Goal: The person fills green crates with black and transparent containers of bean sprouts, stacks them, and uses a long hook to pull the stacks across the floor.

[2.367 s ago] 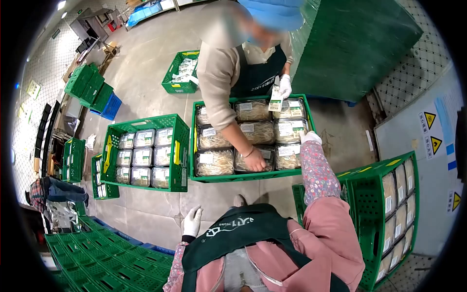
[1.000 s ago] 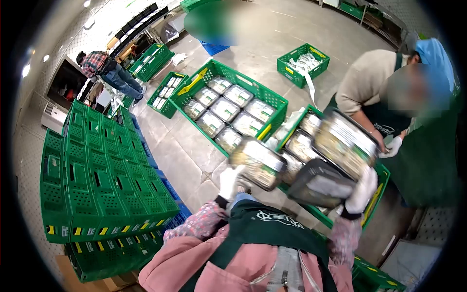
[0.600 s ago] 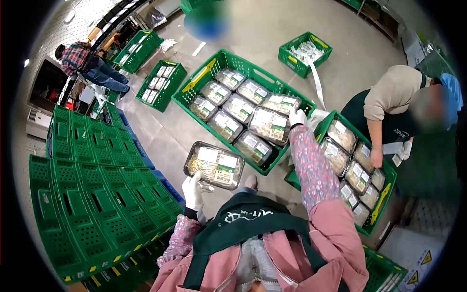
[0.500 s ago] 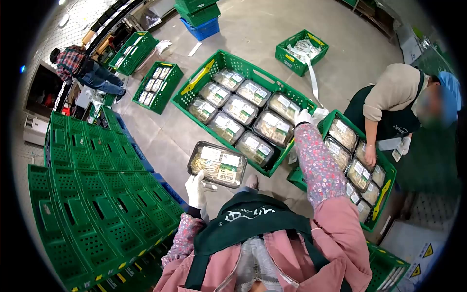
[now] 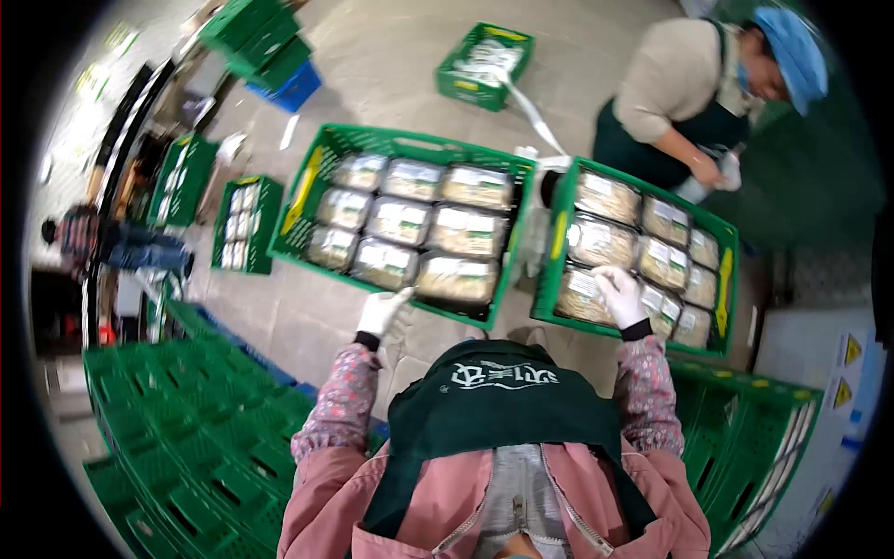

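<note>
Reaching over the right crate (image 5: 546, 296), my right hand (image 5: 624, 298) bends its fingers above a pack (image 5: 581, 300); I cannot tell whether they pinch. My empty left hand (image 5: 379, 315), fingers parted, nears the left crate (image 5: 438, 152). Each crate's nine-pack layer looks complete.

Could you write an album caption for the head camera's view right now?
Left hand beside one crate of sealed packs, right hand over another crate, a co-worker nearby.

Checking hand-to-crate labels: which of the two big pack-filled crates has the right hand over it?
The right crate, beside the co-worker: the right hand is over its near packs. The left hand is at the left crate.
</note>
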Tool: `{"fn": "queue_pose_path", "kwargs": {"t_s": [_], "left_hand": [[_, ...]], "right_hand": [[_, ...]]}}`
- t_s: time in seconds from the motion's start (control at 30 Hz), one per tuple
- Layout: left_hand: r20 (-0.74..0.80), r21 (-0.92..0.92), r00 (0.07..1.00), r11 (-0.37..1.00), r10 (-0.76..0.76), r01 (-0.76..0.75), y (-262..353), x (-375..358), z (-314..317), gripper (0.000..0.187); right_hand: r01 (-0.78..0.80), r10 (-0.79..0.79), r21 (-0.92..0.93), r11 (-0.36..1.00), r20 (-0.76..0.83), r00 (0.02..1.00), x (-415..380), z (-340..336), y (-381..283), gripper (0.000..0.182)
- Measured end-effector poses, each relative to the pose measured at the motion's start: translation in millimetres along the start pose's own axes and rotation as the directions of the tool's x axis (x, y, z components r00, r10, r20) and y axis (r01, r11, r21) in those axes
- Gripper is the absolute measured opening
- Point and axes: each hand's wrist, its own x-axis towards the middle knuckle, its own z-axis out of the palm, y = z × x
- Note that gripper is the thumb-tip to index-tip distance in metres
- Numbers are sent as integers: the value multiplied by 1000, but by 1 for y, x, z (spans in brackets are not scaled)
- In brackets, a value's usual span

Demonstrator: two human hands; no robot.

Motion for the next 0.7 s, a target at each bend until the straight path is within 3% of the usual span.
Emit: {"fn": "queue_pose_path", "kwargs": {"t_s": [0.07, 0.13, 0.2, 0.27, 0.33, 0.4, 0.43, 0.47, 0.53, 0.6, 0.67, 0.7], "left_hand": [[12, -2, 1000, 1000, -12, 12, 11, 11, -4, 53], [-21, 9, 997, 998, 68, -68, 19, 19, 2, 51], [-276, 120, 919, 959, 281, -257, 6, 46, 10, 34], [-347, 319, 768, 838, 539, -443, -4, 76, 19, 23], [-318, 331, 794, 845, 519, -419, 26, 51, 48, 22], [-305, 349, 756, 807, 579, -477, 5, 85, 58, 21], [-248, 350, 733, 764, 633, -541, 32, 51, 83, 22], [-258, 203, 789, 829, 558, -521, 31, 51, 98, 20], [-167, 52, 862, 877, 479, -478, 48, 25, 132, 19], [-35, 38, 893, 893, 449, -448, 77, -15, 179, 20], [158, -99, 927, 940, 340, -327, 92, -34, 226, 23], [236, -111, 911, 941, 337, -320, 98, -38, 249, 25]], "right_hand": [[-195, 198, 93, 976, -26, 980, -40, -32, -5, 15], [-227, 237, 77, 971, -186, 953, -62, -68, 20, 14], [-207, 263, 175, 962, -420, 868, -77, -109, 54, 21], [-135, 139, 54, 989, -616, 775, -79, -156, 82, 25], [-192, 3, -162, 968, -755, 656, -70, -207, 132, 27], [-368, -110, -400, 840, -788, 606, -59, -232, 148, 32], [-494, 81, -325, 807, -767, 637, -55, -234, 130, 40], [-485, 35, -422, 766, -726, 687, -38, -246, 175, 49], [-590, 240, -369, 718, -664, 708, -12, -240, 186, 64], [-597, 303, -331, 731, -627, 718, 12, -223, 205, 77], [-671, 485, -298, 679, -505, 714, 31, -211, 184, 83], [-537, 358, -262, 801, -510, 782, 39, -203, 199, 74]]}}
